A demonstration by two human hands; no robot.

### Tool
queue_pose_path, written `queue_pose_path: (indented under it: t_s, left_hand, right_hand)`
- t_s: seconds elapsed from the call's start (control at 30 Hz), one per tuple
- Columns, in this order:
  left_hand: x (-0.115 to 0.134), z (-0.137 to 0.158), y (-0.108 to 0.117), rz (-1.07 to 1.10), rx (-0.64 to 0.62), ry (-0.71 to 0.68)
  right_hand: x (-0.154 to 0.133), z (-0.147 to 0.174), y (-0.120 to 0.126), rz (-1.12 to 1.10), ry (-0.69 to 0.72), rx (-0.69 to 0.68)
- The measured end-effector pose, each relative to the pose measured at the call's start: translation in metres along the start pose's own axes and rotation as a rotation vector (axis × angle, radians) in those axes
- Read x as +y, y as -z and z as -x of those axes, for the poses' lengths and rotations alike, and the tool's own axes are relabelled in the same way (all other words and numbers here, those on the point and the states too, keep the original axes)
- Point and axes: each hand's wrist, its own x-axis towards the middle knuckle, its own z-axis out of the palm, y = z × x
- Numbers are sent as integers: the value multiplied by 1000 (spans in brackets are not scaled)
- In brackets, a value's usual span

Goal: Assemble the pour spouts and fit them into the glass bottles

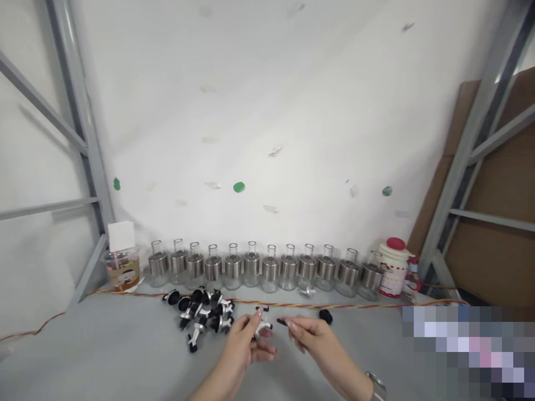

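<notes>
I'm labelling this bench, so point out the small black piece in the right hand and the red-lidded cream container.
Small black piece (281, 321), head view: exposed end.
Red-lidded cream container (392, 273), head view: front wall.

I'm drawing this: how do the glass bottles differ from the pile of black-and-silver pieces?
The glass bottles stand upright in a row; the black-and-silver pieces lie jumbled in a pile. Each bottle is bigger than each piece. Bottles show clear glass; the pieces don't. Both have silvery parts.
</notes>
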Motion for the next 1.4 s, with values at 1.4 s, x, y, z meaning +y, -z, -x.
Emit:
queue_pose_path:
  t_s: [1.4]
  left_hand:
    - [-5,44,-11,-101,-350,-254]
  right_hand:
    - [-11,43,-35,-9,382,353]
